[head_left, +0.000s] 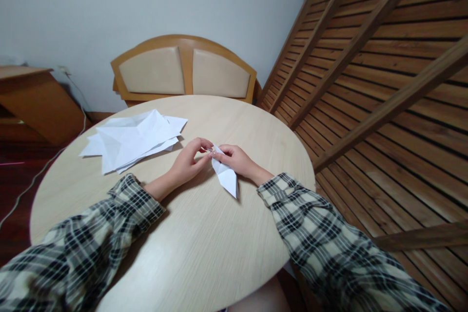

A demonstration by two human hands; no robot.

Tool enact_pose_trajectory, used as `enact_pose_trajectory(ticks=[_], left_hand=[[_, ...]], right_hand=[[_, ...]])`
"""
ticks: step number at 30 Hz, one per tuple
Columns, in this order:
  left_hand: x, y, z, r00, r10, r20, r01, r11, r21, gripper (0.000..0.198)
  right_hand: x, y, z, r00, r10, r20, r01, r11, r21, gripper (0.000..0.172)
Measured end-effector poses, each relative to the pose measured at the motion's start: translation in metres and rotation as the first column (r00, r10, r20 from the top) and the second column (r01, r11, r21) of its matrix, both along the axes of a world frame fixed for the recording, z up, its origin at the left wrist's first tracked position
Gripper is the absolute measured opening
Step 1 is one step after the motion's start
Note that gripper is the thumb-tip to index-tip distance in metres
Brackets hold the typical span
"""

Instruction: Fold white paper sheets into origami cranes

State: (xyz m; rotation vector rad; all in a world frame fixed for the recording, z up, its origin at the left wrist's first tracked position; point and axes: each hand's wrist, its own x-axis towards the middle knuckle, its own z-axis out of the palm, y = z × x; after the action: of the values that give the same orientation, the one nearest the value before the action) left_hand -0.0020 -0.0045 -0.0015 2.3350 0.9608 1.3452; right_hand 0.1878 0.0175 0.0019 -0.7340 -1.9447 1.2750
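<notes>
A narrow folded sheet of white paper with a pointed lower end lies at a slant just above the round table. My right hand grips its right side near the upper end, thumb on top. At that same upper end, my left hand has its thumb and fingertips pinched together, touching the paper's tip. Exactly what the left fingertips hold is partly hidden. To the left on the table rests a loose stack of creased white paper sheets, their corners pointing different ways.
A wooden headboard with two cream panels stands behind the table against the wall. On the right leans a large slatted wooden frame. A wooden desk is at the far left, with a white cable running along the floor.
</notes>
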Motion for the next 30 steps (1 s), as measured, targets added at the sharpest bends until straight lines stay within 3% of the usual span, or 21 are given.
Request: enact_pose_trajectory(ticks=[8, 15, 30], left_hand=[[-0.0009, 0.0008, 0.0026, 0.993, 0.097, -0.063, -0.081, 0.972, 0.22, 0.005], [-0.0037, 0.0007, 0.0029, 0.98, 0.17, -0.1, -0.134, 0.947, 0.29, 0.005], [-0.0029, -0.0004, 0.0047, 0.97, 0.218, -0.106, -0.155, 0.894, 0.42, 0.005]], right_hand=[[0.0007, 0.0039, -0.0035, 0.999, -0.033, 0.012, 0.033, 0.999, 0.024, 0.044], [-0.0002, 0.0021, -0.0021, 0.996, -0.09, -0.01, 0.09, 0.996, 0.016, 0.045], [-0.0043, 0.0049, -0.0051, 0.965, -0.22, -0.146, 0.189, 0.962, -0.198, 0.039]])
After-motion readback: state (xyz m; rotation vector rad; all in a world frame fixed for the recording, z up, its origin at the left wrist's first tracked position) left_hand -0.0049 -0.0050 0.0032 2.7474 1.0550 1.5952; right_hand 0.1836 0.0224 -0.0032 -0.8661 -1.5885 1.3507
